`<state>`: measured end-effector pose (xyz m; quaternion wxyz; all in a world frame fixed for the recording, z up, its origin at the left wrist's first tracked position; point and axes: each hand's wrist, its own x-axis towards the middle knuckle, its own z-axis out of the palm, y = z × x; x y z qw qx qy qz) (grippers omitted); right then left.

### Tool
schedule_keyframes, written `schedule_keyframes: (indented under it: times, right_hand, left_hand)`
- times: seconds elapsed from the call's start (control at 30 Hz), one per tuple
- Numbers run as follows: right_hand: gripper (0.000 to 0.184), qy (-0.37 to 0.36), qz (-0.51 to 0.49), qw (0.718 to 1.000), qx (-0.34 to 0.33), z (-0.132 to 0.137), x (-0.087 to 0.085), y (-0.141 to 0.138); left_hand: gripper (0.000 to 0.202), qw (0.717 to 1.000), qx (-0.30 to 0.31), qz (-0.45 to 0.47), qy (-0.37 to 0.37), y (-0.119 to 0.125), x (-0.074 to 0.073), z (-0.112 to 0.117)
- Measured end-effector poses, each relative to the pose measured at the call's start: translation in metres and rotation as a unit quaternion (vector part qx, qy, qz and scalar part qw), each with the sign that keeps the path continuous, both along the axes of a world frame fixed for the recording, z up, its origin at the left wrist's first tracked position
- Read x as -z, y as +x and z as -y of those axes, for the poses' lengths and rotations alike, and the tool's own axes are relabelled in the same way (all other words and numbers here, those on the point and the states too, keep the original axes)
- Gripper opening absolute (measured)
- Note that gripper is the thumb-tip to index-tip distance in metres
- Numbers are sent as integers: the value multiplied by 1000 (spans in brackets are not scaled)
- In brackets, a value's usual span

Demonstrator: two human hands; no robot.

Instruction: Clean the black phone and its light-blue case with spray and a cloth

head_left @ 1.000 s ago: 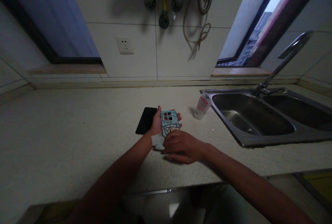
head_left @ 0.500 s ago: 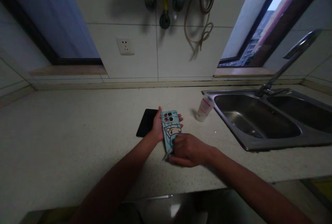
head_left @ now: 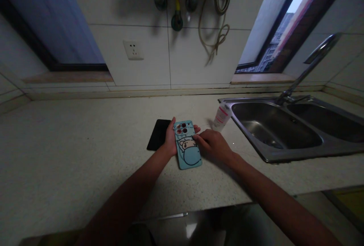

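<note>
My left hand cradles a smartphone in a teal cartoon-printed case, with its fingers showing past the far edge. The case lies back-up, its camera lenses at the top. My right hand sits beside the phone, its fingertips touching the case's right side. Nothing shows between those fingers. Left of my left hand, a black slab, probably another phone, lies flat on the speckled countertop.
A small white plastic bottle stands beside the rim of a double stainless steel sink, with a curved faucet behind it. Hoses hang on the tiled wall above a wall socket.
My right hand has moved off the phone's lower part to its right side, uncovering the printed case. The white scrap seen earlier no longer shows.
</note>
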<state>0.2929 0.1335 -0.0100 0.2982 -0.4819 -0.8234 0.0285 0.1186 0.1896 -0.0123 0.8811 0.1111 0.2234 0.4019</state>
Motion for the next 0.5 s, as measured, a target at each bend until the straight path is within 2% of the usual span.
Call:
schedule_keyframes:
  times: [0.1,0.3,0.4,0.5]
  right_hand:
    - [46,3,-78,997,24,1,5,-5]
    - [28,13,-220,975,33,2,5,-9]
    - [25,27,-275,960,33,-1,7,-8]
    - [31,41,-287,957,21,-4,10,-8]
  left_hand:
    - [64,1000,-24,1,-5,-1,-3,1]
    - [60,999,-38,-17,11,-2,-5,2]
    - [60,1000,-6,-4,17,-1,-4,2]
    - [59,999,39,16,25,1,0,3]
